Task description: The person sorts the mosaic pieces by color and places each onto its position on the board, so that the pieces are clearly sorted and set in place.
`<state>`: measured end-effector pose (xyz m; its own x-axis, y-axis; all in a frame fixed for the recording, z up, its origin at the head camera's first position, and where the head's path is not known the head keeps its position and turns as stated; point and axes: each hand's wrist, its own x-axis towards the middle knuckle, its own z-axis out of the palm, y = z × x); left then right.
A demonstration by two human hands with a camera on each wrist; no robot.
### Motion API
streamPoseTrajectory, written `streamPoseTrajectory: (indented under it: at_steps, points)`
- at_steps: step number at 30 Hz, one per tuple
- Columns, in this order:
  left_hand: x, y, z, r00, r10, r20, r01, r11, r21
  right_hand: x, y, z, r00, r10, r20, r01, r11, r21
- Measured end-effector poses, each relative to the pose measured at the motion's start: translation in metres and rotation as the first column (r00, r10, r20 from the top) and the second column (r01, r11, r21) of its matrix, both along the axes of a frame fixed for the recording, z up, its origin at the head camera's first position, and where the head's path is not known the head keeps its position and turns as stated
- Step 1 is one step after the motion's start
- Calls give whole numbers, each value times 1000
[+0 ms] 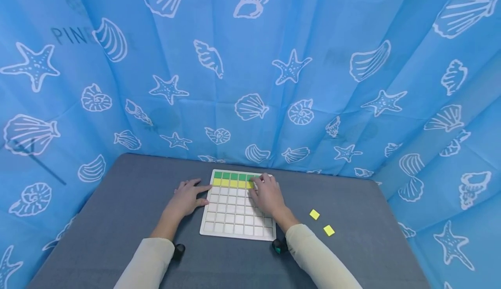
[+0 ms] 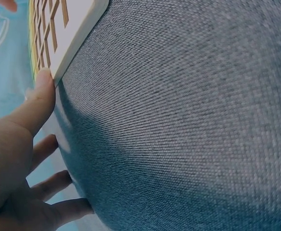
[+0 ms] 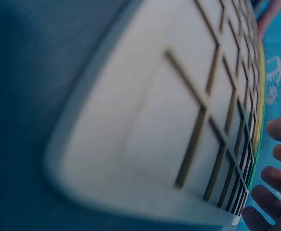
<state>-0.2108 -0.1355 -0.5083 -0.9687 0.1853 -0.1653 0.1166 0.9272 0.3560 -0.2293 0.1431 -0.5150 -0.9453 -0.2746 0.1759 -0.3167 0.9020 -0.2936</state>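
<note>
A white gridded board (image 1: pixel 231 210) lies flat on the grey table. Green tiles (image 1: pixel 234 176) fill its far row, and several yellow tiles (image 1: pixel 233 183) sit in the row below. My left hand (image 1: pixel 187 197) is spread at the board's left edge, its thumb and index fingertip touching the rim. In the left wrist view the other fingers rest off the board. My right hand (image 1: pixel 268 193) is over the board's upper right, its fingertips at the right end of the yellow row. Part of the grid is hidden beneath it. In the right wrist view its fingers (image 3: pixel 270 202) are slightly bent, with no tile visible between them.
Two loose yellow tiles (image 1: pixel 314 214) lie on the table (image 1: pixel 364 237) to the right of the board. A blue curtain (image 1: pixel 250 71) with white shell prints hangs behind and along both sides of the table.
</note>
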Motion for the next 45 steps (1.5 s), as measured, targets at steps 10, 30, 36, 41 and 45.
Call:
streamPoseTrajectory:
  at_steps: [10,30,36,41,45]
  points:
    - [2,-1,2,1000,8,10,-8,1000,-9,10,7,-2,999,32,-32,-29,995,100]
    - [1,3,2,1000,2,13,-2,1000,-4,30,43,-1,1000,0,-21,2,993,120]
    - [2,2,0,1000,9,18,-9,1000,0,33,51,-5,1000,-2,-11,3,990,140]
    - [1,2,-3,1000,14,11,-14,1000,3,35,60,-3,1000,-14,-11,16,991,134]
    - [0,1,-4,1000,18,12,-18,1000,6,37,69,-3,1000,-19,-3,20,994,111]
